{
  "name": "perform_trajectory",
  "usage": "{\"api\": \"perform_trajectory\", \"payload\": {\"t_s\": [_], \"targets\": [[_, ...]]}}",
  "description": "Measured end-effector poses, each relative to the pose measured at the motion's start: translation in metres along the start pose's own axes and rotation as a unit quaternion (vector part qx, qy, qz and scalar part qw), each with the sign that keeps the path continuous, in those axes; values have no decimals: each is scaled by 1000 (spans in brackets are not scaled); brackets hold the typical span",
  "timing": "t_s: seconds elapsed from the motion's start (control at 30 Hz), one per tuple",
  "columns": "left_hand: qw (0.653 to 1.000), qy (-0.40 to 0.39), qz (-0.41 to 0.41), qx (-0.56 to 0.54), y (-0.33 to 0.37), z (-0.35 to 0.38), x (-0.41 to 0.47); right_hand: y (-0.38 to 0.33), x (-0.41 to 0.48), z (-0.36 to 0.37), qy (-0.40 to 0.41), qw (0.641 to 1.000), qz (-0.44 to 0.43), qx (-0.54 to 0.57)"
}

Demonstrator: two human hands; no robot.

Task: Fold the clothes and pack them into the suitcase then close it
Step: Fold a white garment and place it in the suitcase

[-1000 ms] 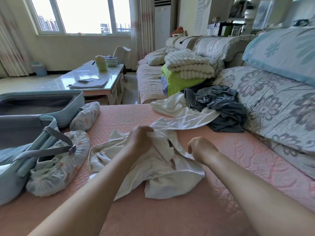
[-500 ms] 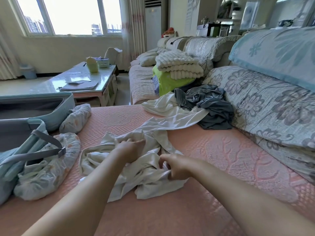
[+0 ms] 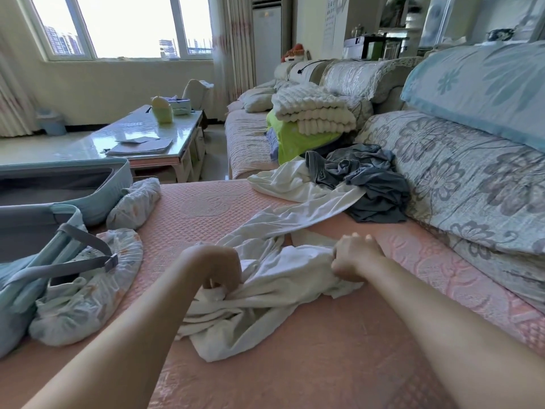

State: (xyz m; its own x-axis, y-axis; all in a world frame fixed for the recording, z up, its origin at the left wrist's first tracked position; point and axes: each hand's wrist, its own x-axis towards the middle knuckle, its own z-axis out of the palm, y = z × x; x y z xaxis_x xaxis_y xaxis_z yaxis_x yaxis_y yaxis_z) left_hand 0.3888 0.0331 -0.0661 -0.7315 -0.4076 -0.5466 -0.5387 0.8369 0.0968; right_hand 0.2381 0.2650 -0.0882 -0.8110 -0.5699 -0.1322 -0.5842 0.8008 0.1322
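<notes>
On the pink sofa cover [image 3: 295,379] lies the crumpled white garment [image 3: 283,278], and both hands have hold of it: the left hand [image 3: 213,268] is curled down into a bunch of cloth, and the right hand [image 3: 352,258] is fisted on an edge. The garment is probably best folded by finding two matching corners, lifting it and shaking it flat. Its far end runs up against the grey clothes [image 3: 371,187], so it should be drawn clear of them. The suitcase [image 3: 97,199] lies open to the left.
</notes>
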Motion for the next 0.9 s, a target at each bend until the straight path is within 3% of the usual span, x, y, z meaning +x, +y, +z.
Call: {"api": "perform_trajectory", "payload": {"t_s": [0.03,0.1,0.17,0.2,0.3,0.37,0.57,0.67,0.77,0.83,0.9], "targets": [[999,32,1,-10,4,-3,3,-3,2,-2,35,999,-11,32],[986,167,25,12,9,-8,17,-12,8,-5,111,985,-28,132],[956,288,59,2,14,-8,34,-26,14,-5,110,962,-47,244],[946,312,76,-32,14,-7,46,-34,17,-3,85,955,-63,276],[969,237,71,-24,12,0,76,-55,22,1,-11,946,-109,306],[978,201,57,6,12,3,89,-63,26,0,-32,953,-139,269],[965,230,102,-70,-4,-1,93,-78,34,-5,-144,941,-144,270],[977,201,71,-19,-14,-18,61,-78,46,-7,-93,941,-112,306],[990,87,-9,109,-31,-32,26,-75,61,-10,20,953,-58,296],[994,10,-55,94,-43,-33,21,-75,69,-9,24,974,-38,224],[996,-2,-68,59,-44,-32,22,-78,77,-5,-9,989,-34,142]]}}
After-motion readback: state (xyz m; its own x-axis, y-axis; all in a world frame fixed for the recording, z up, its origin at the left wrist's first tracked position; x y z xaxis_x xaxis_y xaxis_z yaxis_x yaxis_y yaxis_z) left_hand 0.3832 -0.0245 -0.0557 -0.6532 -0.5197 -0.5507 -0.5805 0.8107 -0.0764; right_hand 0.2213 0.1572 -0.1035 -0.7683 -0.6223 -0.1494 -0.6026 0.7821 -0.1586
